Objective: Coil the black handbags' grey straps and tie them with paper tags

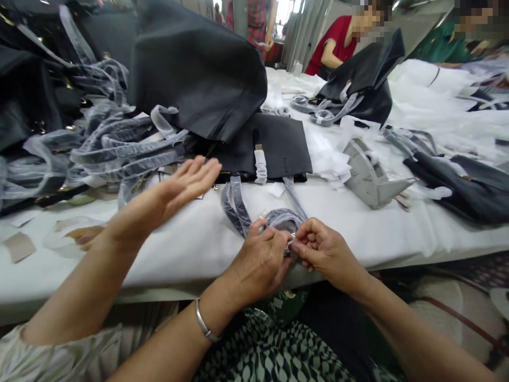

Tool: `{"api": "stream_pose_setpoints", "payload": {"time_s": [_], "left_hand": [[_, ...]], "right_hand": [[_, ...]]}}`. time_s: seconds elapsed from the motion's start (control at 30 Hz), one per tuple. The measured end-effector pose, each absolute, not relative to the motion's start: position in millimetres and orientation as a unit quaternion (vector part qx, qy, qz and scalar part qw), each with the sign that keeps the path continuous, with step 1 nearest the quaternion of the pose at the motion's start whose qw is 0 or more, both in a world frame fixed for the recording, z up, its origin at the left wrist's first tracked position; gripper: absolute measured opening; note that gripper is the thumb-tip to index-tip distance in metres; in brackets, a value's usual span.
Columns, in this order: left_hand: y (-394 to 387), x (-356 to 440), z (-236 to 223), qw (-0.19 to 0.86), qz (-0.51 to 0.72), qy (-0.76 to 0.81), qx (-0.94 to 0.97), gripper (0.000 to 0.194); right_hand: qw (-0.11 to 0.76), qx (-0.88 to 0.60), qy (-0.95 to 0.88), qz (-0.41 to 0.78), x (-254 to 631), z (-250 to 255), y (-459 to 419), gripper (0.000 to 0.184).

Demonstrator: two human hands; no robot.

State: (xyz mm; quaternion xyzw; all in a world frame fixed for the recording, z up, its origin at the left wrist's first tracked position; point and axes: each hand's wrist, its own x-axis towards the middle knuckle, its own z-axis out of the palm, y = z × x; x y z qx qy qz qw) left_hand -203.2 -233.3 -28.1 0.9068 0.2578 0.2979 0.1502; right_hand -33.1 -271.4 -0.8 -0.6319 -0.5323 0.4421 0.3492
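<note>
A flat black leather bag (278,146) lies on the white-covered table (191,244), its plastic-wrapped strap handle (278,217) looping toward me. My left hand (260,260), with a silver bangle on the wrist, is closed on the near end of that handle. My right hand (322,249) pinches the same spot from the right, fingertips meeting my left hand's around a bit of clear wrapping. A co-worker's open hand (186,185), on a pale-sleeved arm, reaches in from the left toward the bag with fingers stretched flat.
A large black bag (199,63) leans behind the flat one, beside a heap of plastic-wrapped straps (115,143). A grey tape dispenser (369,175) stands to the right, near more black bags (469,191). Across the table a person in red (334,45) sits by another black bag (366,79).
</note>
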Motion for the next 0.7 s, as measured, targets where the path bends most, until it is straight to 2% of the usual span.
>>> {"api": "stream_pose_setpoints", "payload": {"time_s": [0.17, 0.37, 0.57, 0.7], "left_hand": [[-232, -204, -29, 0.148, 0.299, 0.247, 0.91, 0.033], [-231, -205, -30, 0.135, 0.301, 0.249, 0.911, 0.03], [-232, -205, -26, 0.131, 0.304, 0.252, 0.909, 0.028], [-232, -205, -23, 0.128, 0.299, 0.265, 0.908, 0.031]], "right_hand": [[0.376, -0.616, -0.586, 0.368, -30, -8, -276, 0.018], [0.34, -0.593, -0.679, 0.268, -25, -18, -277, 0.008], [0.277, -0.599, -0.694, 0.288, -22, -9, -270, 0.009], [0.27, -0.56, -0.732, 0.279, -21, -6, -264, 0.008]]}}
